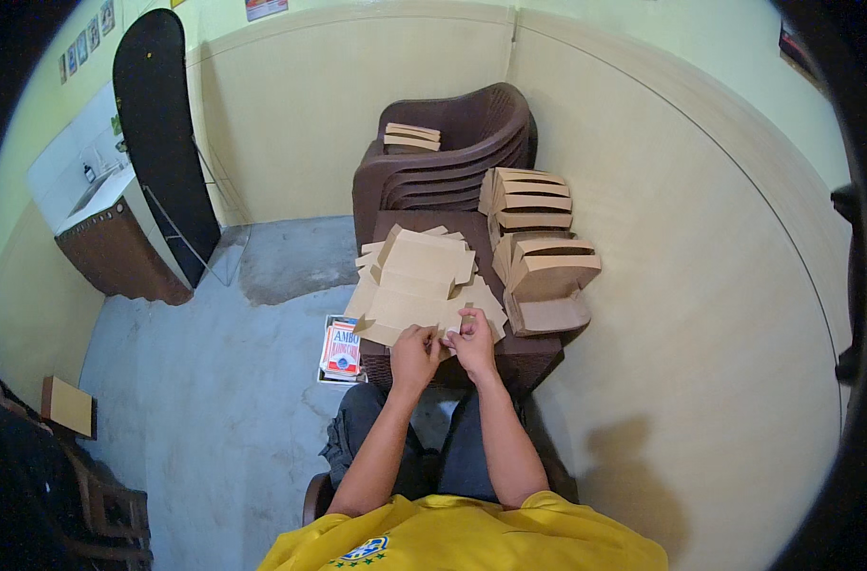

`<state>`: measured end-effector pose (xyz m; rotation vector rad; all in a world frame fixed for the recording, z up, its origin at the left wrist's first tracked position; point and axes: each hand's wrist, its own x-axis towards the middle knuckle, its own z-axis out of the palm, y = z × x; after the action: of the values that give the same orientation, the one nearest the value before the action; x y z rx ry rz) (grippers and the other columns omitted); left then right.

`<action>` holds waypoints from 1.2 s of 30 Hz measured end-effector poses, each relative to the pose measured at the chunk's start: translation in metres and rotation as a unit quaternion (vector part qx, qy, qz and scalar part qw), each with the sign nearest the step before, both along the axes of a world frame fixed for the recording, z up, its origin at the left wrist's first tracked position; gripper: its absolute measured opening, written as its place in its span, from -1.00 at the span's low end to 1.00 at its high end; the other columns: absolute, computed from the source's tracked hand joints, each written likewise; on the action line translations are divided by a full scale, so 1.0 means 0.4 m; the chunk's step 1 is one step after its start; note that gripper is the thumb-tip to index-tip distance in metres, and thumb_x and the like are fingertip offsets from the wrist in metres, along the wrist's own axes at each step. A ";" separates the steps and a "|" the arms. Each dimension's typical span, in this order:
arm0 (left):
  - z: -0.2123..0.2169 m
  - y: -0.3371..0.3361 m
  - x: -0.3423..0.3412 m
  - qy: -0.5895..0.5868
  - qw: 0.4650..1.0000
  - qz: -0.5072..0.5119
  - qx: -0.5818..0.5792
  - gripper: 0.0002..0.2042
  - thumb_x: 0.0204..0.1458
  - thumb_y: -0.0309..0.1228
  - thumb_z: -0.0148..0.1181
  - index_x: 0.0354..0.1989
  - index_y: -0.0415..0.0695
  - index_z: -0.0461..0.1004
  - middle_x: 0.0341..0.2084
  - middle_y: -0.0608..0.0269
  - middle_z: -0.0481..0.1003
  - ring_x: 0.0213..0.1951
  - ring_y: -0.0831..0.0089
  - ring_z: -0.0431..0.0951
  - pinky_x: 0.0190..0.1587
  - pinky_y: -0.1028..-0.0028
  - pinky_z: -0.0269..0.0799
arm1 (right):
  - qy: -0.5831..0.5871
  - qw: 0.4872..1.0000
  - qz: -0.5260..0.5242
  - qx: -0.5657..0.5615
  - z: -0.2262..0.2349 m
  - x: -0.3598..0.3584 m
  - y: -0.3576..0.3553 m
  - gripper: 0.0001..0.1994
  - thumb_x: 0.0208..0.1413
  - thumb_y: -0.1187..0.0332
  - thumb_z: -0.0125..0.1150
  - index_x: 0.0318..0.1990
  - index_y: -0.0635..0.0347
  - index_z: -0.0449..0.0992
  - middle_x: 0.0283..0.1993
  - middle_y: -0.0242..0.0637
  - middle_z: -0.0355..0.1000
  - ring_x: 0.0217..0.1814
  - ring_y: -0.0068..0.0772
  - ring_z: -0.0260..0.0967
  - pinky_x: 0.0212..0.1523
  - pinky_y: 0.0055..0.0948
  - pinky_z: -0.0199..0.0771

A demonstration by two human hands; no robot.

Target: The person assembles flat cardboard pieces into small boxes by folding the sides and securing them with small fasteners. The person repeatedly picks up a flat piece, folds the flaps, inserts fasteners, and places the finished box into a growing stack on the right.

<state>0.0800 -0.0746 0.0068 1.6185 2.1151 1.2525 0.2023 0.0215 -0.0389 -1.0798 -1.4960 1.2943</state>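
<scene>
A flat, unfolded brown cardboard box blank (pixel 414 266) lies on top of other loose blanks (pixel 486 295) on a dark brown woven-pattern table (pixel 536 354). At the near edge of the top blank, my left hand (pixel 416 356) has its fingers closed on a flap. Close beside it, my right hand (pixel 474 346) pinches the cardboard at the same near edge, thumb and fingers bent. The fingertips of both hands nearly meet, and the fold between them is partly hidden.
Folded cartons (pixel 547 271) stand in rows along the table's right side. Behind rises a stack of brown plastic chairs (pixel 452 152) holding more cartons (pixel 412 139). A white tray with red-and-white packs (pixel 342 348) sits left of the table. An ironing board (pixel 162 133) leans near a sink (pixel 98 198).
</scene>
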 end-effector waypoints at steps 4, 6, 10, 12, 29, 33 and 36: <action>-0.034 0.007 -0.010 -0.202 0.978 0.056 -0.009 -0.80 0.09 -0.45 0.51 -0.15 -0.28 0.74 -0.38 0.02 0.74 -0.35 0.24 0.77 -0.20 0.32 0.64 | 0.149 0.974 -0.010 -0.170 0.056 0.022 -0.046 -0.55 0.24 0.65 0.35 0.23 0.23 0.35 -0.10 -0.14 0.56 -0.12 -0.34 0.62 -0.13 -0.30 0.75; -0.037 0.011 -0.023 -0.246 0.967 0.061 -0.030 -0.77 0.05 -0.47 0.55 -0.15 -0.30 0.74 -0.38 0.03 0.75 -0.33 0.34 0.78 -0.21 0.36 0.64 | 0.146 0.971 -0.007 -0.188 0.078 0.022 -0.055 -0.54 0.22 0.64 0.38 0.22 0.23 0.35 -0.11 -0.11 0.60 -0.12 -0.33 0.63 -0.14 -0.29 0.76; -0.030 0.011 -0.034 -0.246 0.968 0.025 -0.045 -0.75 0.03 -0.48 0.57 -0.14 -0.31 0.75 -0.33 0.04 0.76 -0.30 0.41 0.77 -0.18 0.40 0.65 | 0.093 0.987 -0.004 -0.129 0.084 0.006 -0.074 -0.53 0.20 0.60 0.44 0.20 0.26 0.37 -0.16 -0.07 0.67 -0.16 -0.35 0.65 -0.16 -0.35 0.73; -0.025 0.007 -0.037 -0.256 0.965 0.009 -0.052 -0.73 0.04 -0.44 0.57 -0.12 -0.32 0.74 -0.32 0.03 0.76 -0.28 0.41 0.77 -0.16 0.42 0.66 | 0.064 0.995 -0.022 -0.080 0.080 -0.002 -0.074 -0.53 0.17 0.55 0.49 0.17 0.27 0.40 -0.21 -0.08 0.70 -0.21 -0.37 0.66 -0.18 -0.38 0.69; -0.076 -0.003 -0.049 -0.264 0.962 -0.062 0.017 -0.83 0.29 -0.47 0.33 -0.05 -0.29 0.71 -0.35 0.09 0.75 -0.29 0.45 0.75 -0.16 0.40 0.63 | -0.114 0.992 -0.041 0.019 0.092 0.009 -0.079 -0.71 0.09 0.46 0.59 -0.08 0.42 0.71 -0.28 -0.13 0.73 -0.27 -0.48 0.66 -0.21 -0.46 0.63; -0.073 0.003 -0.043 -0.279 0.958 -0.067 -0.010 -0.82 0.32 -0.46 0.31 -0.06 -0.33 0.70 -0.30 0.15 0.74 -0.27 0.49 0.70 -0.14 0.42 0.61 | -0.074 0.996 -0.030 0.027 0.047 0.005 -0.060 -0.76 0.12 0.44 0.56 -0.09 0.38 0.74 -0.24 -0.12 0.73 -0.23 -0.41 0.69 -0.18 -0.41 0.65; -0.072 0.009 -0.032 -0.248 0.966 -0.063 -0.027 -0.84 0.32 -0.49 0.29 -0.07 -0.32 0.68 -0.30 0.13 0.73 -0.26 0.49 0.70 -0.15 0.41 0.62 | -0.108 0.993 -0.035 0.038 0.030 0.009 -0.053 -0.77 0.11 0.37 0.57 -0.09 0.22 0.78 -0.16 -0.06 0.73 -0.15 -0.23 0.74 -0.08 -0.30 0.68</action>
<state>0.0674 -0.0710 -0.0221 1.2293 1.6947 1.3693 0.2057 0.0001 -0.0268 -1.2426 -1.6369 1.0917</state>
